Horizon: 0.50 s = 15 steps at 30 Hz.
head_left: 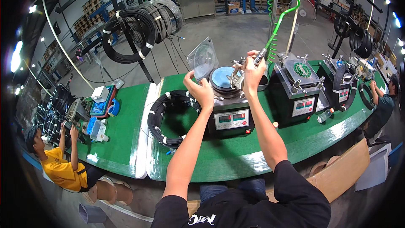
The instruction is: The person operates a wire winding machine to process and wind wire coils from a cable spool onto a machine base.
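My right hand's fingers (249,55) wrap a silver cylindrical metal tool (260,56) on a coiled green hose (280,19); my left hand's (201,93) pinch a clear plastic plate (200,58), tilted up beside the round blue pad (221,77) atop a black boxy machine (230,133).

Bright ctr, dark warped rim, glare from L lamp (16,56)

The lid (203,61) is glossy clear plastic, the hose fitting (260,55) shiny metal.
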Each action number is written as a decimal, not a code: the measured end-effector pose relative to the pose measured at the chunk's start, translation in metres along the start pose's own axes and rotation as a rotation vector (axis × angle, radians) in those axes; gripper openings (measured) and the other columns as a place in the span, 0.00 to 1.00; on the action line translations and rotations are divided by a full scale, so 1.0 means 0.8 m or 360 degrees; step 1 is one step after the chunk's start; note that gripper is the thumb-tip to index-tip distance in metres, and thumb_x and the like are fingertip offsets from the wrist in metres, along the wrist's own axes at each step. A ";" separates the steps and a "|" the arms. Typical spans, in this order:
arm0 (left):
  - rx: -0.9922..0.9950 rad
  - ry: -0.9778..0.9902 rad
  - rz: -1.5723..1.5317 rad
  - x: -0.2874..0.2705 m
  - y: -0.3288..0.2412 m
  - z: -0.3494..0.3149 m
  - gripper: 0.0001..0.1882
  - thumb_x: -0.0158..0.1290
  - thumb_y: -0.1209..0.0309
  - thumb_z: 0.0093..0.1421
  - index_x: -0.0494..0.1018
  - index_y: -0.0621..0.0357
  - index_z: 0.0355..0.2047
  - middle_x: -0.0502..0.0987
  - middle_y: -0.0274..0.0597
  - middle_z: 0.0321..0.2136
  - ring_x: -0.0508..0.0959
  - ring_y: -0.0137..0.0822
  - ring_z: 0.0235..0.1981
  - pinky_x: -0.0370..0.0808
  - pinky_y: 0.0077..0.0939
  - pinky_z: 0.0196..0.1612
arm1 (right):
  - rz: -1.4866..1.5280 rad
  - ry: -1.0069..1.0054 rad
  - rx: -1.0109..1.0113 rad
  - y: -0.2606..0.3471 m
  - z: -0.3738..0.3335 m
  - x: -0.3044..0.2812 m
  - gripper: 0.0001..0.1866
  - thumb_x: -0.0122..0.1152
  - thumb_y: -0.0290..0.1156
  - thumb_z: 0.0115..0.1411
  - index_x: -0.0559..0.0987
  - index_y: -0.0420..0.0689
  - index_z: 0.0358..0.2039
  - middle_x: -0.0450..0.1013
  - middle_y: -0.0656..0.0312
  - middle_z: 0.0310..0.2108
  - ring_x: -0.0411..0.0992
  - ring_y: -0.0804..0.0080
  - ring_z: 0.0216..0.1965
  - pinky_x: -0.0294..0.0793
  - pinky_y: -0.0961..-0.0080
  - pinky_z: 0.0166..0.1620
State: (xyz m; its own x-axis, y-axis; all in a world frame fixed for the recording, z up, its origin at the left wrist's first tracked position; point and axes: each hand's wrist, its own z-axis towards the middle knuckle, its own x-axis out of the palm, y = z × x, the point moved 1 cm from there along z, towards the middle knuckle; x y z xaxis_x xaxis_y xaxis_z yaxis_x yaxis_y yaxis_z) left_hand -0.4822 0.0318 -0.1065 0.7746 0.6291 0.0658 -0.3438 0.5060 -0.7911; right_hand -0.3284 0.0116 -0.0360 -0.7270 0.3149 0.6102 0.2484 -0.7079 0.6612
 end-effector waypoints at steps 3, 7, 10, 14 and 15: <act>0.0278 -0.0127 0.0216 -0.002 -0.013 -0.002 0.25 0.52 0.84 0.52 0.66 0.62 0.53 0.69 0.51 0.48 0.71 0.48 0.52 0.65 0.44 0.59 | -0.0130 0.0086 0.0050 0.011 0.004 -0.017 0.06 0.47 0.17 0.63 0.72 0.36 0.39 0.64 0.66 0.27 0.64 0.81 0.19 0.85 0.70 0.27; 0.0880 0.0725 0.0506 -0.003 -0.039 -0.002 0.14 0.59 0.75 0.52 0.77 0.54 0.41 0.75 0.39 0.44 0.71 0.44 0.51 0.63 0.43 0.56 | -0.0240 0.0107 0.0055 0.019 0.011 -0.045 0.06 0.47 0.18 0.63 0.72 0.36 0.39 0.63 0.68 0.25 0.64 0.83 0.19 0.86 0.69 0.28; 0.0933 0.1122 0.0749 -0.003 -0.040 0.011 0.12 0.64 0.63 0.53 0.80 0.50 0.37 0.78 0.36 0.41 0.72 0.42 0.50 0.64 0.40 0.53 | -0.0226 0.0009 0.0098 0.033 0.014 -0.056 0.05 0.50 0.19 0.63 0.74 0.40 0.39 0.66 0.67 0.23 0.65 0.82 0.20 0.70 0.81 0.23; 0.1094 0.1563 0.0928 0.015 -0.040 0.030 0.18 0.67 0.53 0.52 0.80 0.50 0.37 0.78 0.36 0.40 0.73 0.41 0.50 0.66 0.40 0.50 | -0.0252 -0.0052 0.0106 0.048 0.022 -0.064 0.05 0.50 0.19 0.62 0.74 0.39 0.38 0.68 0.66 0.23 0.68 0.81 0.20 0.69 0.80 0.23; 0.1226 0.1647 0.1009 0.020 -0.040 0.035 0.19 0.66 0.53 0.52 0.79 0.51 0.36 0.78 0.35 0.40 0.73 0.41 0.49 0.66 0.40 0.49 | -0.0252 -0.0054 0.0104 0.049 0.023 -0.066 0.05 0.50 0.19 0.62 0.74 0.39 0.38 0.68 0.66 0.23 0.68 0.81 0.20 0.69 0.80 0.23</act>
State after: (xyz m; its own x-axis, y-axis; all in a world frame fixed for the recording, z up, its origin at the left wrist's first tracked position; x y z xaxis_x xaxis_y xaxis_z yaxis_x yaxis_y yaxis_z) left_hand -0.4733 0.0420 -0.0630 0.3005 0.3305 -0.8947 -0.7079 0.7060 0.0230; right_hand -0.2685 -0.0209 -0.0340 -0.7384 0.4415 0.5098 0.1740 -0.6056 0.7765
